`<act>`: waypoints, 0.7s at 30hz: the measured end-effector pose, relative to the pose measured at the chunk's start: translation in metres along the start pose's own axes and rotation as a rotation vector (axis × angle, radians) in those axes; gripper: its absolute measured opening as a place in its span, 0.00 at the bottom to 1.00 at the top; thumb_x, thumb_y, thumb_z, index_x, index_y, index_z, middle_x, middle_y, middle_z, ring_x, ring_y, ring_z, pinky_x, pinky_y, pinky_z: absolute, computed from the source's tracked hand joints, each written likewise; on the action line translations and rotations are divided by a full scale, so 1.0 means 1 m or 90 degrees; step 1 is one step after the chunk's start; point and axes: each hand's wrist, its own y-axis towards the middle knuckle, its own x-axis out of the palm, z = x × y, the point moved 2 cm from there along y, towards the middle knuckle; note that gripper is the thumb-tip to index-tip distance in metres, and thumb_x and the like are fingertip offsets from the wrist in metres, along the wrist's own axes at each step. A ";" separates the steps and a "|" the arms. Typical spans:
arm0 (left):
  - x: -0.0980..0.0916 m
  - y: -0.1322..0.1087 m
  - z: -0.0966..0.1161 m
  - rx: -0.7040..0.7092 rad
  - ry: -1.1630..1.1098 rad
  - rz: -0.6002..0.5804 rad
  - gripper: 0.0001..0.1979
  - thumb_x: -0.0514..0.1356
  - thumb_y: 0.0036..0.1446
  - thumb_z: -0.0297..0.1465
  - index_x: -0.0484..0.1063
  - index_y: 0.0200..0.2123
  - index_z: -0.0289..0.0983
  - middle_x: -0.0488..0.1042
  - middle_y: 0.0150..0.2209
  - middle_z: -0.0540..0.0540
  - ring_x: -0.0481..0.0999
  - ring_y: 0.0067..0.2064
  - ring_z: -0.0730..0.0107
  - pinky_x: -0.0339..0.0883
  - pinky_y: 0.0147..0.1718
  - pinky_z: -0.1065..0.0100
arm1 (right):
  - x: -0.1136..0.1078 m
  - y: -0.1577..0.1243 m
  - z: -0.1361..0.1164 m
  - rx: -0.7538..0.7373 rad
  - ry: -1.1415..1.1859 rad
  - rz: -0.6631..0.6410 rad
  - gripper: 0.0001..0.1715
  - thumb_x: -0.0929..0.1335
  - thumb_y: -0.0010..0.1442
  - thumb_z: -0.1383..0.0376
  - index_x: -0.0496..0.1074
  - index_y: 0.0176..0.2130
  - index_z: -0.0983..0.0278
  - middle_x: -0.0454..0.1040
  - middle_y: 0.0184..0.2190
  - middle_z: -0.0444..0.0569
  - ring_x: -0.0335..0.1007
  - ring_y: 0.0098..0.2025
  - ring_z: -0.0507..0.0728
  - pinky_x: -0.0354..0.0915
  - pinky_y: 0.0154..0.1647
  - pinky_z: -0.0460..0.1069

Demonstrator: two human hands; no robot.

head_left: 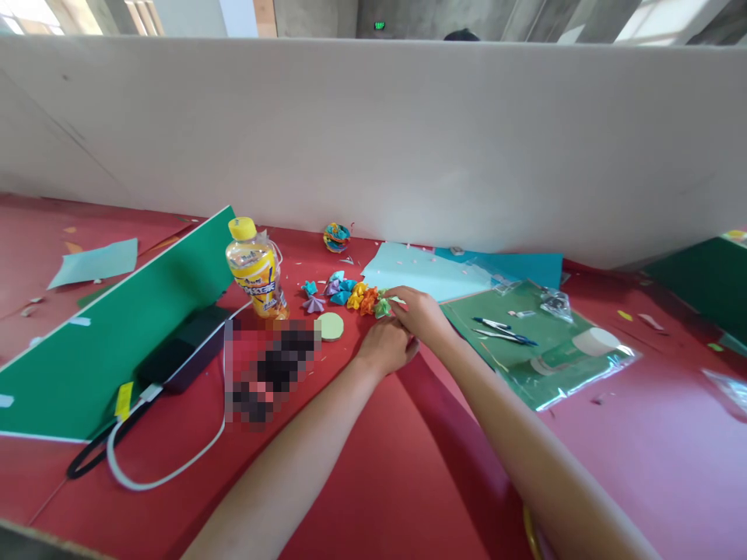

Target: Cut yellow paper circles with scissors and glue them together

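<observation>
I find the right hand [421, 313] bent-fingered at the small, spiky light-green folded-paper piece [382, 309], the left hand [386, 344] curled, both holds indeterminable; excess fingertip pressure could crush it.

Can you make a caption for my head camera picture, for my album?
Left hand and right hand close together by bright folded paper pieces on a red table.

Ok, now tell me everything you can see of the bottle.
The bottle looks like clear plastic, with a yellow cap on and a mostly yellow label whose writing is too small to read. Amber liquid shows at the bottom. It stands on the red table, slanting in this wide view, beside the end of the green board. A white cable runs close to its base; whether they touch, I can't tell.
</observation>
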 end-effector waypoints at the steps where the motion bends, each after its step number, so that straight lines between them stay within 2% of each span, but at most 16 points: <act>1: -0.001 -0.001 0.001 -0.005 -0.004 0.009 0.10 0.55 0.54 0.32 0.73 0.35 0.34 0.75 0.35 0.40 0.75 0.37 0.60 0.68 0.35 0.64 | -0.001 -0.005 0.001 0.007 0.028 0.048 0.14 0.61 0.56 0.70 0.72 0.40 0.61 0.75 0.40 0.48 0.70 0.42 0.56 0.63 0.45 0.50; 4: -0.012 -0.003 0.001 -0.038 -0.016 0.052 0.10 0.52 0.57 0.31 0.73 0.34 0.36 0.75 0.35 0.44 0.74 0.38 0.66 0.66 0.38 0.68 | -0.004 -0.024 0.010 0.088 0.107 0.198 0.12 0.60 0.57 0.67 0.71 0.38 0.63 0.74 0.37 0.50 0.70 0.38 0.55 0.65 0.41 0.49; 6: -0.028 -0.002 -0.003 -0.080 -0.016 0.086 0.11 0.50 0.59 0.31 0.72 0.35 0.37 0.75 0.37 0.46 0.72 0.41 0.70 0.64 0.41 0.71 | -0.003 -0.036 0.019 0.171 0.132 0.256 0.12 0.60 0.56 0.66 0.71 0.36 0.64 0.74 0.35 0.51 0.69 0.36 0.56 0.65 0.38 0.49; 9: -0.061 0.008 -0.024 -0.186 0.008 0.125 0.15 0.45 0.62 0.31 0.70 0.40 0.36 0.73 0.43 0.44 0.71 0.44 0.70 0.63 0.44 0.71 | 0.000 -0.046 0.030 0.241 0.148 0.281 0.14 0.58 0.55 0.66 0.70 0.36 0.65 0.74 0.33 0.52 0.70 0.32 0.56 0.66 0.34 0.50; 11: -0.082 0.021 -0.046 -0.264 0.033 0.116 0.15 0.45 0.62 0.30 0.70 0.42 0.35 0.73 0.45 0.41 0.71 0.45 0.67 0.63 0.44 0.68 | 0.002 -0.046 0.035 0.252 0.156 0.278 0.15 0.58 0.56 0.65 0.70 0.36 0.65 0.74 0.32 0.52 0.70 0.31 0.57 0.66 0.34 0.51; 13: -0.097 0.036 -0.069 -0.324 0.056 0.056 0.12 0.50 0.59 0.29 0.72 0.40 0.35 0.74 0.42 0.40 0.72 0.44 0.62 0.64 0.42 0.65 | 0.004 -0.044 0.039 0.255 0.167 0.269 0.15 0.59 0.55 0.64 0.71 0.36 0.65 0.75 0.33 0.53 0.70 0.33 0.57 0.66 0.36 0.51; 16: -0.106 0.055 -0.095 -0.362 0.086 -0.071 0.06 0.58 0.54 0.28 0.74 0.35 0.34 0.75 0.39 0.39 0.73 0.43 0.59 0.64 0.42 0.62 | 0.005 -0.041 0.043 0.260 0.179 0.261 0.15 0.58 0.56 0.63 0.71 0.37 0.65 0.75 0.35 0.54 0.70 0.35 0.58 0.66 0.38 0.52; 21: -0.100 0.063 -0.114 -0.334 0.103 -0.254 0.13 0.56 0.58 0.34 0.67 0.45 0.35 0.70 0.45 0.44 0.72 0.43 0.66 0.68 0.40 0.59 | 0.005 -0.040 0.046 0.261 0.196 0.257 0.16 0.59 0.55 0.63 0.71 0.37 0.66 0.75 0.37 0.55 0.70 0.36 0.59 0.65 0.41 0.54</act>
